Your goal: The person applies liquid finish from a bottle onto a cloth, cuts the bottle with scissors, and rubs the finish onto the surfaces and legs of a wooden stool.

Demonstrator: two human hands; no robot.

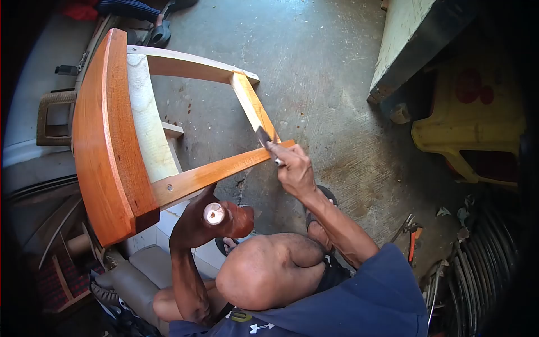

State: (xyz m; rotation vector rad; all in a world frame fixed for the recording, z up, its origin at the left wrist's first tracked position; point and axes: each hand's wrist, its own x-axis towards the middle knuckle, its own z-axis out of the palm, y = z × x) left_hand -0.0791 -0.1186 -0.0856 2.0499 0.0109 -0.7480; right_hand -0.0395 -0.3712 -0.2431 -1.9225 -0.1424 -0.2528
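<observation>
A wooden chair frame (224,164) stands tilted in front of me, its wide curved board (92,140) coated orange-brown. My right hand (296,168) pinches a paintbrush (264,136), its dark bristles on the crossbar (251,101) near the corner with the nearer rail. That crossbar is partly pale, partly orange. Below the nearer rail, my left hand (193,222) is closed around a reddish-brown stained container (241,220) with a round whitish end (214,214). Its fingertips are partly hidden by the rail and container. A pale, unstained strip (147,112) lies inside the curved board.
Concrete floor (320,73) spreads beneath the frame. Orange-handled pliers (414,241) lie at right, near coiled dark tubing (477,275). A yellow plastic piece (466,135) and a pale slab (410,45) stand on the right. Another person's foot (161,33) shows at top left.
</observation>
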